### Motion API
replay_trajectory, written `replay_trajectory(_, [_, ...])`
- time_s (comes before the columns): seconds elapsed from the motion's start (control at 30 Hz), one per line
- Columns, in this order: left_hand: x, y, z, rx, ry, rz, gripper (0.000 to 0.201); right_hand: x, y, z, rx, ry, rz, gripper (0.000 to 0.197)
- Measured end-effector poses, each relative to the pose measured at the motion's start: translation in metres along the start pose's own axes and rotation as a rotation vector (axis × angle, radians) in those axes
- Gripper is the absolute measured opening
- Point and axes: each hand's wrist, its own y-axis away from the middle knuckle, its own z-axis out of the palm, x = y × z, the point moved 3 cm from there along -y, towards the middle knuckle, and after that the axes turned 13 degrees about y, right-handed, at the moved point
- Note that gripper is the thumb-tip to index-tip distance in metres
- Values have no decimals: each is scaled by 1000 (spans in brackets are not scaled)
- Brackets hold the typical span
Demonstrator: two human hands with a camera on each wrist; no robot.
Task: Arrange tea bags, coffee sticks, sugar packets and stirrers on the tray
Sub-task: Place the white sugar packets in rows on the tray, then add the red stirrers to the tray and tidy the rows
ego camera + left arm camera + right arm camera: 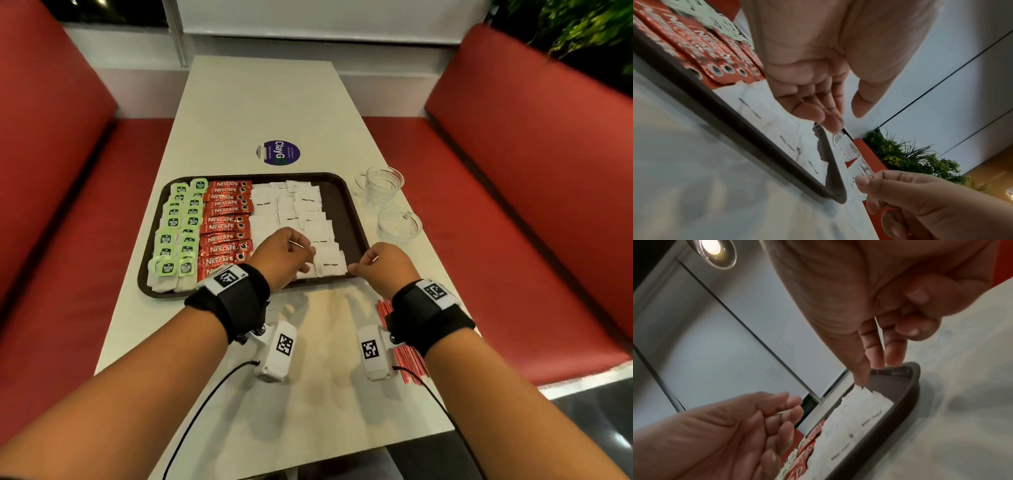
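Observation:
A dark brown tray (356, 212) holds green-tagged tea bags (178, 226) at the left, red coffee sticks (226, 222) in the middle and white sugar packets (294, 209) on the right. My left hand (303, 248) hovers over the near sugar packets; the left wrist view shows its palm empty and its fingers relaxed (842, 116). My right hand (356, 269) is at the tray's near right corner. Its thumb and two fingers reach down beside the edge of a sugar packet (865, 395), with nothing held (871, 371). Red stirrers (407, 356) lie on the table, partly hidden under my right wrist.
Two glass cups (380, 186) (399, 224) stand on the white table (260, 102) just right of the tray. A round blue sticker (278, 152) lies beyond the tray. Red bench seats (513, 205) flank the table on both sides.

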Motion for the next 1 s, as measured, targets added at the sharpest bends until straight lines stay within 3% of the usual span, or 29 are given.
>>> replay_trajectory(0.17, [16, 14, 30, -67, -39, 34, 9, 25, 20, -36, -25, 79, -12, 28])
replay_trajectory(0.33, [12, 22, 63, -122, -170, 10, 17, 87, 32, -66, -30, 144, 83, 33])
replay_trajectory(0.47, [-12, 25, 92, -125, -214, -157, 20, 135, 34, -67, -135, 227, 136, 41])
replay_trajectory(0.6, [-35, 23, 125, -159, -331, -303, 35, 164, 29, -58, -233, 311, 99, 46])
replay_trajectory(1.0, [-36, 24, 178, 47, -533, -329, 43, 148, 31, -35, -279, 364, -70, 55])
